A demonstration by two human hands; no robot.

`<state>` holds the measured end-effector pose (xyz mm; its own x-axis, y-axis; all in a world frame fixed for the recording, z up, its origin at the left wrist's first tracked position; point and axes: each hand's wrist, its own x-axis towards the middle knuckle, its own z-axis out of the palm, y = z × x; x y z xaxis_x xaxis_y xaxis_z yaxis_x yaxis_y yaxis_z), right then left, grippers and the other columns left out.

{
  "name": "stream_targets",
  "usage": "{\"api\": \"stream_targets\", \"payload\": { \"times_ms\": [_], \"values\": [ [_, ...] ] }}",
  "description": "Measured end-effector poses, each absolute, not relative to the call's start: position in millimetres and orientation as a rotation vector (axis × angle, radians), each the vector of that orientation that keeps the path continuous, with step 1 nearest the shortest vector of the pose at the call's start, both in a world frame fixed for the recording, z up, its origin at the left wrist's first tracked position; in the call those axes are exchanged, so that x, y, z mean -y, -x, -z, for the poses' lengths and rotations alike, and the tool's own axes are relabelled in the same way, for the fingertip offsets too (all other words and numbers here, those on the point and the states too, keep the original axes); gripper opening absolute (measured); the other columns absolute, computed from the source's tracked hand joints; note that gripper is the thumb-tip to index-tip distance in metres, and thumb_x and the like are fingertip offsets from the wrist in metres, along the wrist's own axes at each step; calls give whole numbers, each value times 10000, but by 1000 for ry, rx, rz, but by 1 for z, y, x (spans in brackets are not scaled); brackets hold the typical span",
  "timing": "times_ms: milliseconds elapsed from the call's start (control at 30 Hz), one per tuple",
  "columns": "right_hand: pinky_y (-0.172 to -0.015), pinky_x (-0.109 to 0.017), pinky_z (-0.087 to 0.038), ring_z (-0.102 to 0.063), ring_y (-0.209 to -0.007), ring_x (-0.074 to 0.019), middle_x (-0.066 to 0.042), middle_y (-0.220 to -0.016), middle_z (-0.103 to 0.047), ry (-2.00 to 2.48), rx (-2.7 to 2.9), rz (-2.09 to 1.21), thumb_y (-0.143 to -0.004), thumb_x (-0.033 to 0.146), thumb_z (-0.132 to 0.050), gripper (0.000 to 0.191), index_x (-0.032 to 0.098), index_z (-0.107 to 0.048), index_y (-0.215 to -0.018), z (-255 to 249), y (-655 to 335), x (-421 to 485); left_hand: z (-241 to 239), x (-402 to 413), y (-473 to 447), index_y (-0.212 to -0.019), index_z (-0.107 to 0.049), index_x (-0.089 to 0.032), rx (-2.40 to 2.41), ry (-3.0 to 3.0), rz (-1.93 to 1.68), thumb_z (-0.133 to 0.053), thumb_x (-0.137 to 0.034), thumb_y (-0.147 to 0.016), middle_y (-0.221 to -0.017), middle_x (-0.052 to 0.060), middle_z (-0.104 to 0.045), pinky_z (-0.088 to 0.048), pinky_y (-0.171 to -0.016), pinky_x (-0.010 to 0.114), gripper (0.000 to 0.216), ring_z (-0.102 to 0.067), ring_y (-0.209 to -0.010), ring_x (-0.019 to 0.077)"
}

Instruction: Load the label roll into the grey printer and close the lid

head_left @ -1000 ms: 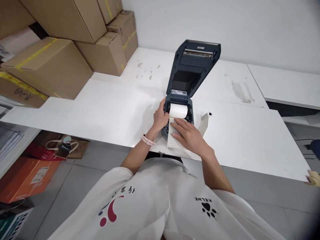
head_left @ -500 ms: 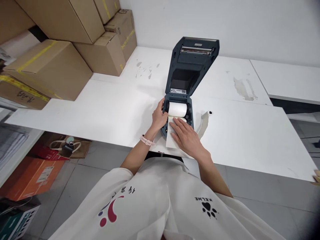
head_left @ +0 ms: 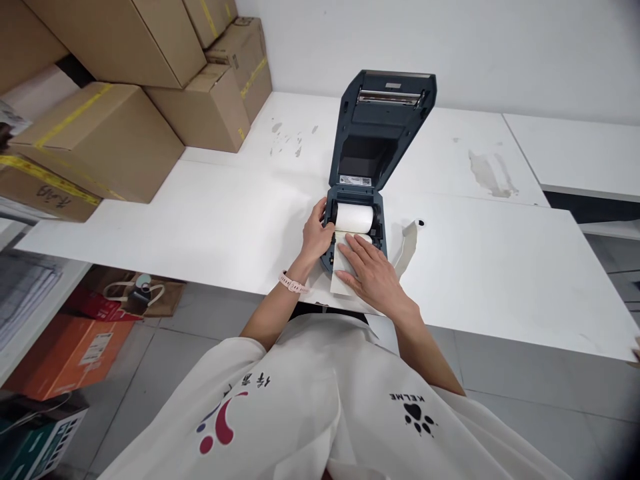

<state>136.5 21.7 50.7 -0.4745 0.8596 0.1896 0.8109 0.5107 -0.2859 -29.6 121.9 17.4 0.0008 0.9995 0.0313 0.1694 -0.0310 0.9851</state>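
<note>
A dark label printer point(head_left: 382, 243) stands on the white table with its lid point(head_left: 373, 130) raised. Inside it sits a roll of white labels point(head_left: 354, 218), its label strip point(head_left: 342, 283) running out over the front toward me. My left hand point(head_left: 316, 233) grips the printer's left side, fingers at the outer edge and thumb inside by the roll. Flat on the strip lies my right hand point(head_left: 370, 273), fingers stretched out, covering part of the strip and the printer's front. Right of the printer is a curled piece of backing paper point(head_left: 407, 248) with a dark-ended small roll.
Cardboard boxes point(head_left: 110, 140) are stacked at the table's left rear, against the white wall point(head_left: 475, 53). The table's front edge point(head_left: 480, 337) is close to my body. Below on the left, an orange box point(head_left: 70, 353) and bags stand on the floor.
The view has shifted slightly. My right thumb is spread a little farther from the fingers on the strip; my left hand keeps its hold on the printer.
</note>
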Motion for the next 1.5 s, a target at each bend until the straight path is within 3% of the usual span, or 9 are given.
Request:
{"api": "stream_targets", "payload": {
  "times_ms": [333,500,633,767,933,1067,1267,1400,1500],
  "values": [
    [-1210,-638,-417,-359,-1566,-369,-145,-1664,-405,1362,2381,-445,-1038,503,-486,561,212,-547,-1514,-56,-142,-22,-26,-48,34,-1628,-254,-313,-1285,-1251,-1023,-573,-540,-968,-1749,65,-274,-366,-1271,400,768,-302,-1608,257],
    [-1203,-511,-461,-559,-1432,-305,-61,-1481,-642,1258,2057,-718,-1016,567,-497,443,295,-691,-1306,-96,-177,-51,-17,-15,43,-1660,-119,-369,-1238,-1224,-913,-606,-629,-927,-1745,59,-283,-462,-1201,401,917,-400,-1558,282],
    [-1240,-408,-385,-410,-1529,-219,-75,-1676,-396,1332,1637,-345,-1052,610,-358,622,284,-376,-1582,-132,-196,-128,-20,-16,45,-1657,-171,-337,-1226,-1239,-927,-640,-604,-913,-1730,70,-319,-455,-1205,380,919,-429,-1539,284],
    [-1270,-380,-304,-197,-1624,-166,-60,-1775,-127,1321,1546,-653,-1093,527,-58,680,180,-58,-1678,-156,-195,-215,-22,-18,44,-1655,-200,-312,-1232,-1228,-952,-659,-595,-903,-1720,88,-337,-459,-1204,391,926,-427,-1537,298],
    [-1059,-471,-559,-495,-1460,-303,-6,-1583,-510,1435,1791,-576,-895,843,59,931,366,-148,-1667,-160,-186,-226,-17,-19,46,-1655,-211,-309,-1243,-1258,-942,-666,-632,-883,-1693,105,-389,-483,-1178,405,953,-445,-1521,310],
    [-1075,-500,-533,-557,-1386,-315,-42,-1553,-548,1237,1736,-600,-926,740,144,908,346,-400,-1537,-135,-183,-150,-21,-22,52,-1661,-190,-295,-1252,-1157,-945,-564,-696,-915,-1729,108,-316,-437,-1222,413,926,-344,-1589,300],
    [-1266,-559,-321,-260,-1604,-304,10,-1690,-365,1320,1635,-718,-975,699,-458,573,375,-515,-1444,-73,-167,-52,-44,-33,51,-1663,-148,-316,-1223,-1004,-1004,-441,-717,-958,-1775,55,-186,-276,-1318,443,863,-182,-1647,257],
    [-1304,-511,-299,-157,-1641,-269,33,-1754,-201,1272,1157,-1042,-821,682,-725,966,449,-232,-1619,-45,-157,-40,-55,-39,40,-1657,-155,-333,-1170,-988,-1009,-645,-663,-879,-1783,28,-152,-277,-1323,446,976,-141,-1653,294],
    [-1298,-547,-325,-146,-1644,-285,35,-1744,-234,1317,1005,-1199,-759,671,-787,1082,470,-191,-1638,-38,-154,-39,-54,-40,37,-1637,-235,-295,-1128,-958,-983,-718,-576,-853,-1750,68,-268,-318,-1310,460,963,-263,-1619,323]
  ]
}}
